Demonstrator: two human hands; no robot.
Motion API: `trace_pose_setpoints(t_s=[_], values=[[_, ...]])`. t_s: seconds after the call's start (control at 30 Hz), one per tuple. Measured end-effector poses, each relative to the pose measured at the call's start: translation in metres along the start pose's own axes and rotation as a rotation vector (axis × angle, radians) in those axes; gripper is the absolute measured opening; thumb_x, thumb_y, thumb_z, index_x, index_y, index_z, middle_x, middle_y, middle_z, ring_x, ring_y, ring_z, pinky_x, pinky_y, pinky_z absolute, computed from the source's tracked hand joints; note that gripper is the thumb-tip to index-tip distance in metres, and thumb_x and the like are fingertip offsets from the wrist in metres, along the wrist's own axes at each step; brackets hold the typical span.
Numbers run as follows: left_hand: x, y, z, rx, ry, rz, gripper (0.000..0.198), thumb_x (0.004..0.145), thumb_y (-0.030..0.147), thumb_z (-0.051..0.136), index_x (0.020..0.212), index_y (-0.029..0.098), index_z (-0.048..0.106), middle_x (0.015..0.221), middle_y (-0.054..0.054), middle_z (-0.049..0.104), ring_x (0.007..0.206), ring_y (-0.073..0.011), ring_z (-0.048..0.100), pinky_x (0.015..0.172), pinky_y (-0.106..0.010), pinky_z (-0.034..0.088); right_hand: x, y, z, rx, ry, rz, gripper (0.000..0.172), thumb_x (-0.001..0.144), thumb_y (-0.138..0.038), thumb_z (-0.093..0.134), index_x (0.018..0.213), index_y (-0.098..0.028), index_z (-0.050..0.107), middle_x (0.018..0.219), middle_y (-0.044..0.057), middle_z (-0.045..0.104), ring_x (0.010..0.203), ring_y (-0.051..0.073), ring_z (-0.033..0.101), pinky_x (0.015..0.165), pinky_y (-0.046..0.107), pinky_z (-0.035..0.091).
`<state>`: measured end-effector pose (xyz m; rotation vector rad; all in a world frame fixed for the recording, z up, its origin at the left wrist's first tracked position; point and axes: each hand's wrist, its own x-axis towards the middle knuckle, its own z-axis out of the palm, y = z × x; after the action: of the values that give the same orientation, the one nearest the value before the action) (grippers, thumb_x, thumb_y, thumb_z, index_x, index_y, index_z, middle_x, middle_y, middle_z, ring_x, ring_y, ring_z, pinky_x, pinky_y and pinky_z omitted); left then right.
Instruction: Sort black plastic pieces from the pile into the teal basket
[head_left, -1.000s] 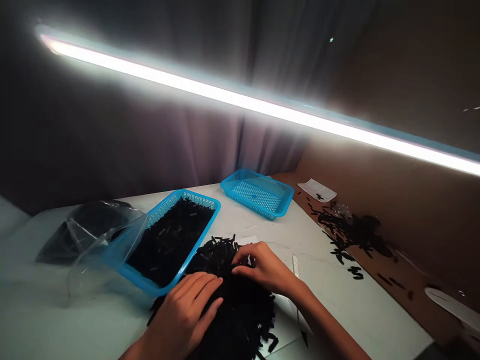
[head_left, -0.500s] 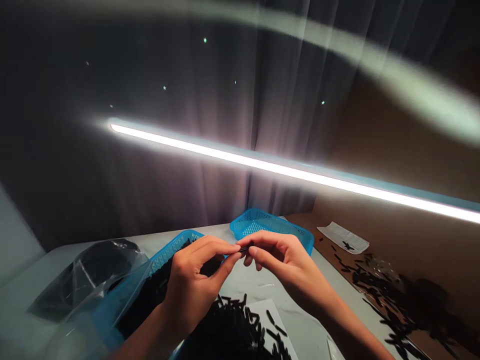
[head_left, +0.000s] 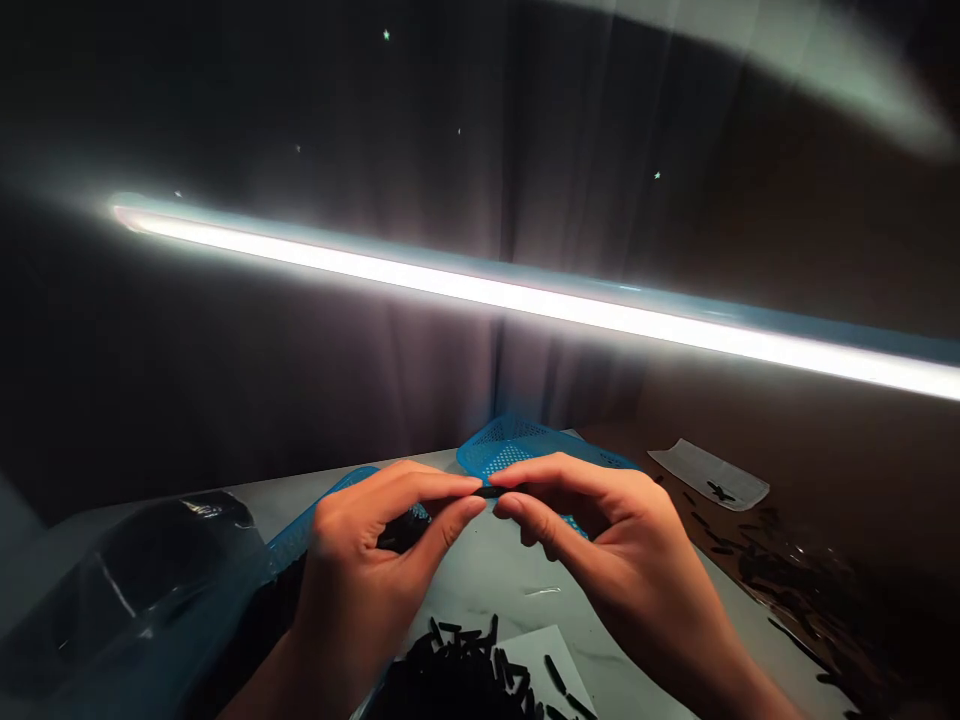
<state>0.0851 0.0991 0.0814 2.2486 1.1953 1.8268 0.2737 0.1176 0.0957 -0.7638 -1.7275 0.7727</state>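
Where the table [head_left: 480, 575] stretches away to the left of the black pile [head_left: 450, 675], a clear plastic bag [head_left: 124, 570] lies slumped, something dark bulking inside its creased film. Between that bag and the pile stands a blue basket [head_left: 296, 532] with latticed walls; black stuff fills the part that shows, though the left hand [head_left: 375, 540] and its forearm hide much of the load. Raised over the pile's left side, this hand pinches one end of a slim black piece [head_left: 489, 491] between thumb and forefinger. The piece lies almost level, above and beyond the pile. Behind the pile, farther back, sits a second blue basket [head_left: 491, 440], partly covered by the fingers; pale spots show through its pierced floor. Under the pile's right edge, a sheet of white paper [head_left: 551, 645] carries a few strays. Up and to the right of the pile, the right hand [head_left: 619, 530] is clamped on the piece's other end, forefinger above, thumb below. Well right of the pile, a pale slip [head_left: 694, 468] bears a small dark cluster, with scattered black bits [head_left: 795, 575] strewn nearer.
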Motion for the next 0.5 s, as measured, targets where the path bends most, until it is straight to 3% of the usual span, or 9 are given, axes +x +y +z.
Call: trace_pose_setpoints(t_s=[0.13,0.37,0.5], values=[[-0.0024,-0.0015,0.0039,-0.042,0.021,-0.065,0.010,0.085,0.020,0.082,0.087,0.029,0.080,0.080,0.010,0.080,0.071,-0.0080,0.075,0.071,-0.012,0.058,0.0003,0.0062,0.0021,-0.047,0.043,-0.031,0.006,0.088,-0.028,0.078,0.090,-0.027,0.084,0.082,0.001,0.083,0.074,0.019,0.077,0.069,0.027,0.060],[-0.0011,-0.0015,0.0030,-0.236,-0.037,-0.364,0.005,0.083,0.031,0.082,0.086,0.027,0.084,0.080,0.000,0.081,0.072,-0.0187,0.079,0.066,-0.020,0.065,-0.0001,0.0076,0.0015,0.083,-0.031,0.141,0.015,0.086,-0.041,0.081,0.089,-0.027,0.085,0.080,0.003,0.082,0.070,0.021,0.075,0.067,0.031,0.063],[0.0000,-0.0017,0.0009,-0.288,-0.060,-0.413,0.006,0.081,0.031,0.083,0.085,0.026,0.084,0.081,-0.001,0.082,0.072,-0.0189,0.080,0.066,-0.017,0.065,-0.0005,0.0062,0.0022,0.119,-0.013,0.162,0.017,0.082,-0.043,0.085,0.086,-0.027,0.084,0.078,0.003,0.081,0.071,0.021,0.075,0.070,0.030,0.062]])
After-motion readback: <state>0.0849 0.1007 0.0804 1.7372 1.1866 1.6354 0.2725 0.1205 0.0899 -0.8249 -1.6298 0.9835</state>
